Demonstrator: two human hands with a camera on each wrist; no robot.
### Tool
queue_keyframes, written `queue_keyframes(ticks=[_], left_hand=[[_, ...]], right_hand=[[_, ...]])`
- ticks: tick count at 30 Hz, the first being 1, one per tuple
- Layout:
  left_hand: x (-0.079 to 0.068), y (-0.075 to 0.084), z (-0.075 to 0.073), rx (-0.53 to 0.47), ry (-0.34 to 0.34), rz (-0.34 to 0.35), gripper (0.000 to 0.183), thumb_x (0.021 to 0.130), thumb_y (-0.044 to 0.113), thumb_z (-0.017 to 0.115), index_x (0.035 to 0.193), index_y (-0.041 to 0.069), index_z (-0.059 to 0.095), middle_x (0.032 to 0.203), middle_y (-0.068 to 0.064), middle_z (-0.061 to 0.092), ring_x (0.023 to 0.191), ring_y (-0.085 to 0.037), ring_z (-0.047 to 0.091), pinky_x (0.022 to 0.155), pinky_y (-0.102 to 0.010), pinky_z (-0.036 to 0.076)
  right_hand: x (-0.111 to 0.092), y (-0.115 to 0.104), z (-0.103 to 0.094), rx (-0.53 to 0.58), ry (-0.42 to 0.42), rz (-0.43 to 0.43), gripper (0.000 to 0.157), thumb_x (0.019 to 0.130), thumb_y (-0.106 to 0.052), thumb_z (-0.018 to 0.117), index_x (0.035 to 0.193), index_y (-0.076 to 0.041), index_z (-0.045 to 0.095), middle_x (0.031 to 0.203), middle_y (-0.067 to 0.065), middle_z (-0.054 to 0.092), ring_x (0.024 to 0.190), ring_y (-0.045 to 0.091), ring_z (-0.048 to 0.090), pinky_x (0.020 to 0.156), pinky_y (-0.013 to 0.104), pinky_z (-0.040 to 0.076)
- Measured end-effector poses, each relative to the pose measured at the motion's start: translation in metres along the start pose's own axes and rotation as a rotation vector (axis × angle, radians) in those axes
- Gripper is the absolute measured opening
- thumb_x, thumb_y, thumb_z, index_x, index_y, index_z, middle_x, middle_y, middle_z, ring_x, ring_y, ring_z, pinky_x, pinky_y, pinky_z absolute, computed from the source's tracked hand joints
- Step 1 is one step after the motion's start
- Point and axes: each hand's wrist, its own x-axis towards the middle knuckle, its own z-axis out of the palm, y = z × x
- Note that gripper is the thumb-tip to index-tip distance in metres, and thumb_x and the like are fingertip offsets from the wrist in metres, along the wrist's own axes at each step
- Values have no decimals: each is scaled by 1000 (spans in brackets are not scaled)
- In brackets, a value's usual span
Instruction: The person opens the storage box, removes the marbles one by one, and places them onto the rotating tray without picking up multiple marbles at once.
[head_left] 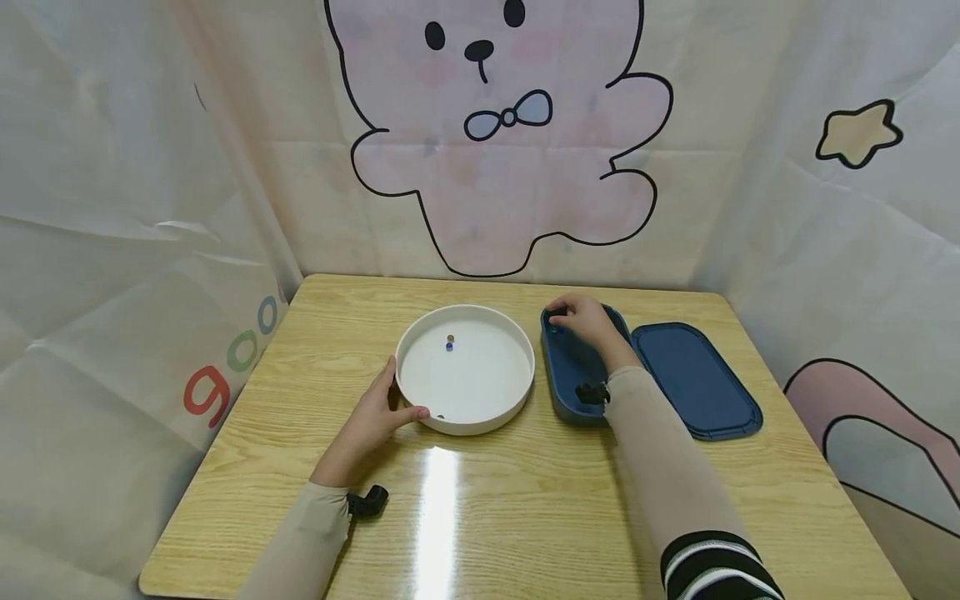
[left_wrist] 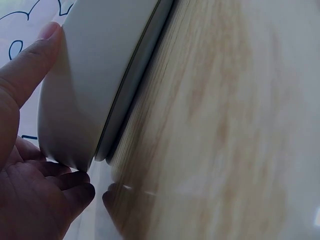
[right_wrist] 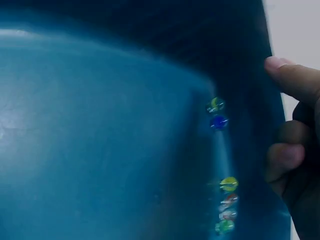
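A round white dish [head_left: 480,375] holds a few marbles: a brown one [head_left: 451,337], a blue one [head_left: 449,347] and another [head_left: 441,417] by the near rim. My left hand [head_left: 378,408] grips its near left side, thumb at the front and fingers round the wall. Over the far left corner of a dark blue box [head_left: 573,367], my right hand [head_left: 585,321] has thumb and finger apart. Along the box's inner edge lie several glass marbles, among them a blue one [right_wrist: 219,122] and a yellow one [right_wrist: 229,184]. Nothing shows between the right fingers.
A flat dark blue lid [head_left: 697,379] lies on the wooden table [head_left: 517,517] to the right of the box, close against it. Printed cloth [head_left: 825,250] hangs behind the table and on both sides.
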Motion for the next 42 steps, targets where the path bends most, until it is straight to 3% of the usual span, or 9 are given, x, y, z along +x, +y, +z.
queue_keyframes(ticks=[7, 15, 20, 31, 36, 42], left_hand=[[1, -2, 0, 7, 5, 1, 125, 83, 41, 86, 165, 8, -1, 172, -10, 3, 159, -30, 4, 127, -56, 13], [0, -2, 0, 12, 9, 1, 125, 83, 43, 86, 165, 9, -1, 172, -9, 3, 159, -30, 5, 127, -55, 14], [-1, -3, 1, 19, 11, -4, 126, 82, 45, 85, 165, 8, -1, 172, -9, 4, 159, -31, 6, 127, -56, 14], [2, -2, 1, 2, 8, -13, 124, 83, 42, 86, 165, 8, 0, 173, -9, 4, 159, -30, 4, 127, -54, 13], [1, -1, 0, -3, 5, -7, 125, 82, 45, 85, 165, 8, -1, 173, -8, 3, 159, -29, 4, 127, -54, 13], [1, -1, 0, -5, 4, -4, 126, 81, 47, 85, 165, 8, -1, 173, -8, 3, 159, -28, 4, 128, -53, 13]], right_hand=[[0, 13, 6, -53, -11, 50, 27, 97, -26, 74, 121, -13, 75, 108, 10, 66, 88, 25, 51, 77, 37, 43], [2, 18, 9, -88, -41, 71, 28, 96, -23, 74, 123, -13, 74, 89, 8, 59, 79, 24, 49, 71, 36, 41], [3, 21, 10, -87, -60, 90, 27, 95, -19, 75, 121, -12, 75, 88, 7, 63, 79, 23, 52, 71, 35, 42], [5, 25, 11, -131, -120, 72, 30, 94, -17, 76, 123, -9, 74, 126, 16, 69, 110, 30, 61, 98, 48, 49], [5, 25, 11, -109, -101, 84, 24, 95, -19, 75, 117, -10, 75, 121, 13, 70, 106, 28, 61, 93, 45, 50], [6, 15, 10, -48, -2, 35, 22, 97, -25, 73, 114, -12, 75, 93, 8, 64, 84, 24, 55, 75, 36, 46]])
